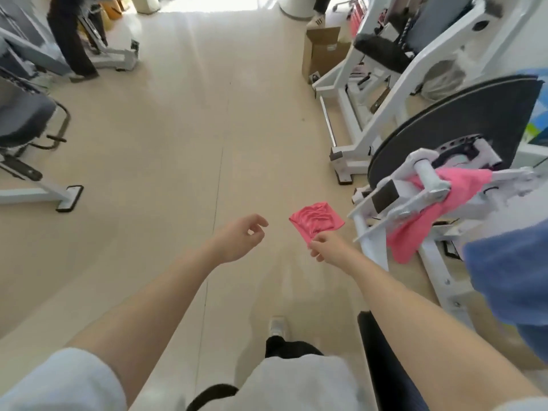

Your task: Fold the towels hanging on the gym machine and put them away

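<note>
My right hand (pixel 326 247) pinches the near corner of a small folded pink towel (pixel 316 221), which hangs out in front of me over the floor. My left hand (pixel 240 238) hovers beside it to the left, holding nothing, its fingers loosely curled. A second pink towel (pixel 427 221) hangs draped over the white handle bar of the gym machine (pixel 427 173) at the right. A blue towel (pixel 513 271) hangs on the machine at the far right edge.
White gym machines (pixel 376 93) line the right side, with a cardboard box (pixel 323 51) behind them. Grey seats and frames (pixel 26 126) stand on the left. A person (pixel 71 37) stands at the back left. Beige floor (pixel 166 137) runs down the middle.
</note>
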Motion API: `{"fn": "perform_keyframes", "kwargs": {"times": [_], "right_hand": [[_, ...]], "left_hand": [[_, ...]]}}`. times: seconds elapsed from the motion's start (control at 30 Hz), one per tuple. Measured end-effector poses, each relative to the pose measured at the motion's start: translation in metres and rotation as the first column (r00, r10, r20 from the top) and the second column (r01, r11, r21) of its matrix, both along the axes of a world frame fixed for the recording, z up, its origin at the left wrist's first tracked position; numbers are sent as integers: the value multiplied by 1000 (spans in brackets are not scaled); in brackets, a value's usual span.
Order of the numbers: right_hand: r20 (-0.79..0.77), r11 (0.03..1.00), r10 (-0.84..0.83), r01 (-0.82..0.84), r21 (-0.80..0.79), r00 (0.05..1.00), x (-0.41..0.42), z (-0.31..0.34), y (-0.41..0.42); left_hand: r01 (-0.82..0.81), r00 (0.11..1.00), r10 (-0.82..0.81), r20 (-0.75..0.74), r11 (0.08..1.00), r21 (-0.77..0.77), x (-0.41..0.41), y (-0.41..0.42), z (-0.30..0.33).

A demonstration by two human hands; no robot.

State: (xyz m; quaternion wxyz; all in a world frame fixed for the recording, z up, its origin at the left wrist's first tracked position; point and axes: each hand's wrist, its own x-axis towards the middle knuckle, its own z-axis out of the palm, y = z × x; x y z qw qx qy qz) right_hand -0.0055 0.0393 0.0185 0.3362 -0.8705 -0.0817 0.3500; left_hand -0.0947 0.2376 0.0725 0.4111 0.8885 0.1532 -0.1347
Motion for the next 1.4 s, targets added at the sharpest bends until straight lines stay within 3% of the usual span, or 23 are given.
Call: {"fn": "perform_keyframes", "kwargs": {"times": [0.17, 0.33, 0.47, 0.7, 0.87, 1.07, 1.23, 1.4], "right_hand": [[2, 995, 39, -39, -88, 999, 96, -1, 46], [-12, 973, 36, -38, -227, 999, 178, -47, 72], [-44, 938, -104, 83, -336, 994, 231, -88, 82], [-160, 871, -377, 290, -397, 912, 310, -155, 123], [-239, 866, -410, 293, -405, 880, 335, -253, 132], [-307, 846, -471, 324, -424, 827, 354, -441, 122], [-231, 835, -432, 290, -469, 872, 367, -597, 101], [-279, 835, -304, 115, -538, 911, 370, -695, 83]], "left_hand": [[1, 1000, -1, -12, 1000, -29, 107, 60, -4], [145, 988, -142, -61, 988, 47, 215, 107, -44], [291, 947, -280, -156, 955, 52, 303, 140, -88], [337, 910, -310, -277, 940, 57, 437, 174, -165], [350, 882, -334, -331, 937, -14, 494, 154, -276], [363, 854, -348, -388, 931, -37, 512, 129, -472], [454, 807, -440, -394, 889, -64, 505, 116, -619], [495, 803, -471, -366, 868, -32, 522, 103, -699]]}}
